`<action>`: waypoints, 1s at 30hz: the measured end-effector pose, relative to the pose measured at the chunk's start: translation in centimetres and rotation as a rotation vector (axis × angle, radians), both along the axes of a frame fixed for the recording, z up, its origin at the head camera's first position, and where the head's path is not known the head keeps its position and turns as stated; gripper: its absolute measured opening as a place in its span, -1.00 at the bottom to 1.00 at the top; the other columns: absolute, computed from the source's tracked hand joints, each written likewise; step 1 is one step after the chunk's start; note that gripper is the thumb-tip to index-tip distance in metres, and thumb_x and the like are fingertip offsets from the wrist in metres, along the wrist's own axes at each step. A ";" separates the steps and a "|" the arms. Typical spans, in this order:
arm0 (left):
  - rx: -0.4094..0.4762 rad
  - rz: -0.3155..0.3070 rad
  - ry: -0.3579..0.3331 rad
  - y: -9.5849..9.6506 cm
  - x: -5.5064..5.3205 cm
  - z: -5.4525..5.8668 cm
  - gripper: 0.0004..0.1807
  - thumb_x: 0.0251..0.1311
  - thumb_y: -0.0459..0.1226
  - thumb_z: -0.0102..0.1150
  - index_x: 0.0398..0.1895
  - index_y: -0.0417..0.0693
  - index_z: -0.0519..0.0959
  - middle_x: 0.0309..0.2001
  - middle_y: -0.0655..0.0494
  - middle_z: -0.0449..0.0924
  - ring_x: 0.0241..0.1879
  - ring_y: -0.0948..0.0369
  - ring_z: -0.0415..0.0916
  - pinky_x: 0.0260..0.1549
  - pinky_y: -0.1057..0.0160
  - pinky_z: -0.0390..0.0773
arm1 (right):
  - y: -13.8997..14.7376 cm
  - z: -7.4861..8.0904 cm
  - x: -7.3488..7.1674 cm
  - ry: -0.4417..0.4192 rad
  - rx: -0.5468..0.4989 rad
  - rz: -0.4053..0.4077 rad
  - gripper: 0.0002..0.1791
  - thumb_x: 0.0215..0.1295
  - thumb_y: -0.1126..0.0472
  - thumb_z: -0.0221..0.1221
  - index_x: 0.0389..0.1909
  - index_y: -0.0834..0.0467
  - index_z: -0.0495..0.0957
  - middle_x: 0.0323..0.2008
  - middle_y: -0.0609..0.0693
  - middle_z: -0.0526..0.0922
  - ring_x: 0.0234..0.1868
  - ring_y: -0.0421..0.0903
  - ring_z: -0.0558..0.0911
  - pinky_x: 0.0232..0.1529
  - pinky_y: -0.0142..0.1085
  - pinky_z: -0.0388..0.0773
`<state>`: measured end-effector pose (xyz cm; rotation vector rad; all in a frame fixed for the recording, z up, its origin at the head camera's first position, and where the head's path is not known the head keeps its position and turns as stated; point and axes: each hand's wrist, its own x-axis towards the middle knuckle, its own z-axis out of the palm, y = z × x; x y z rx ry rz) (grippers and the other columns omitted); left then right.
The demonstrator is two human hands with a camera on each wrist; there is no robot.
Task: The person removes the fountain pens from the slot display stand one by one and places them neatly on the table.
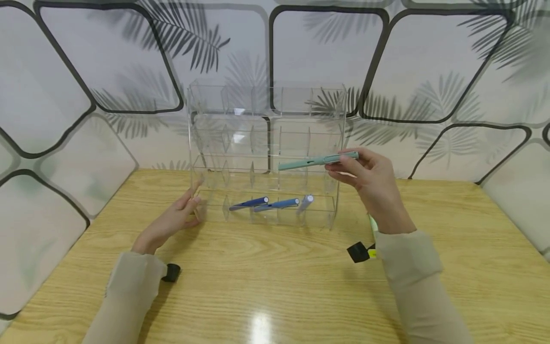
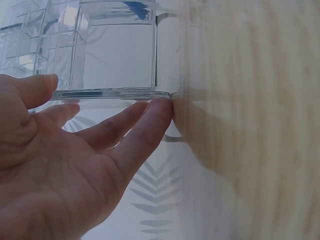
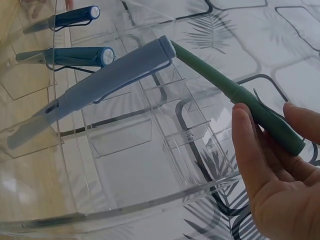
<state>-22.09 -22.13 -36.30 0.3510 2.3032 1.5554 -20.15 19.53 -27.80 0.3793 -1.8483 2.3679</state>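
Observation:
My right hand pinches a light green pen by its capped end, tilted in front of a clear acrylic rack. In the right wrist view the green pen passes near the top of a pale lavender pen; whether they touch I cannot tell. The rack's bottom row holds that lavender pen, a mid-blue pen and a dark blue pen, all leaning. My left hand touches the left side of the rack with extended fingers, the lowest fingertip near the tabletop.
The rack's upper rows show no pens. A black square piece with a yellow tab lies beside my right sleeve, and a pale green item is partly hidden there. Behind the rack stands a leaf-patterned wall. The table is wood-grained.

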 end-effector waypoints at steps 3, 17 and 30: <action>-0.004 -0.002 -0.001 0.1 0.0 0.0 -0.29 0.66 0.00 -0.36 0.65 0.24 -0.41 0.58 -0.38 -0.42 0.52 -0.33 -0.23 0.34 -0.21 0.26 | 0.9 0.0 0.2 -0.007 -0.032 -0.006 -0.83 0.41 0.30 0.26 -0.11 0.34 0.62 -0.21 0.09 0.72 -0.14 -0.01 0.76 0.02 -0.14 0.68; -0.005 0.007 0.004 -0.1 0.2 0.2 -0.29 0.66 -0.01 -0.38 0.65 0.20 -0.42 0.57 -0.42 -0.42 0.50 -0.37 -0.19 0.34 -0.20 0.26 | 3.9 -0.2 0.6 -0.004 -0.253 -0.021 -0.95 0.37 0.39 0.26 -0.28 0.31 0.65 -0.29 0.11 0.76 -0.26 0.00 0.77 -0.11 -0.12 0.73; -0.002 0.000 0.006 -0.1 0.0 0.0 -0.30 0.67 -0.03 -0.39 0.65 0.19 -0.42 0.57 -0.40 -0.42 0.51 -0.35 -0.22 0.34 -0.23 0.25 | 5.9 -0.5 0.8 -0.077 -0.326 0.022 -0.88 0.44 0.38 0.18 -0.31 0.31 0.63 -0.31 0.18 0.73 -0.26 0.07 0.77 -0.17 -0.01 0.74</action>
